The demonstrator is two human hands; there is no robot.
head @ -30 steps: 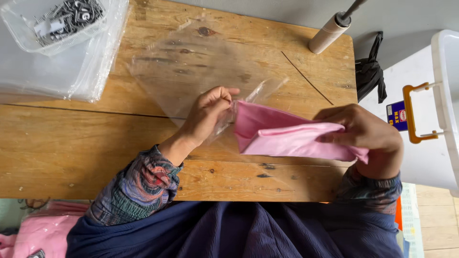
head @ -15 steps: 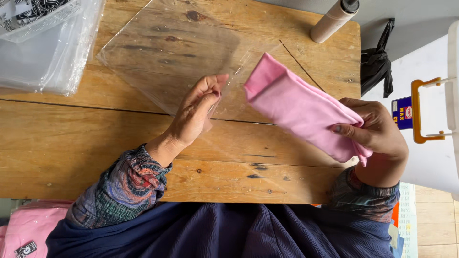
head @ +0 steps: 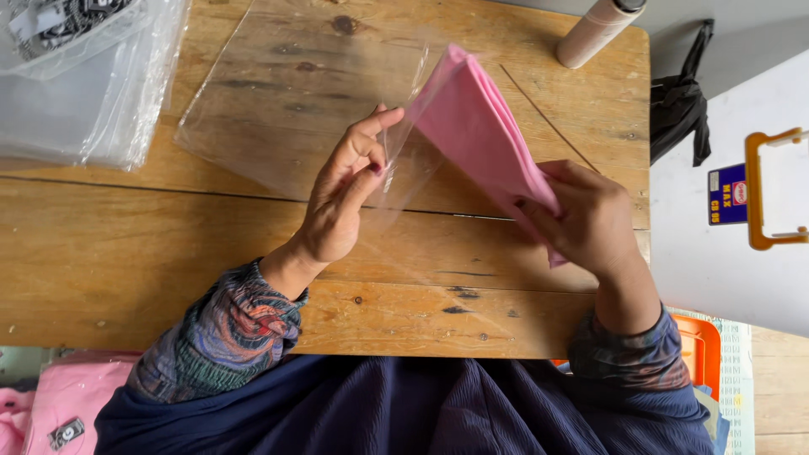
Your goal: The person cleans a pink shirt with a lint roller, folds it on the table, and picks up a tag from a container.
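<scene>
My right hand (head: 586, 215) grips a folded pink cloth (head: 476, 126) by its near end, the far end tilted up and to the left. My left hand (head: 345, 190) pinches the open edge of a clear plastic bag (head: 278, 93) that lies flat on the wooden table (head: 143, 261). The tip of the pink cloth sits at the bag's mouth, with the plastic edge lifted against it. Whether the cloth is inside the bag is hard to tell.
A stack of clear plastic bags (head: 80, 101) lies at the table's far left. A cardboard tube (head: 594, 34) stands at the far right corner. A white plastic bin with a yellow handle (head: 771, 190) sits to the right. Pink garments (head: 50, 404) lie lower left.
My right hand has swung the pink cloth from lying low and pointing left to tilted upward toward the bag's mouth. My left hand has lifted the bag's edge.
</scene>
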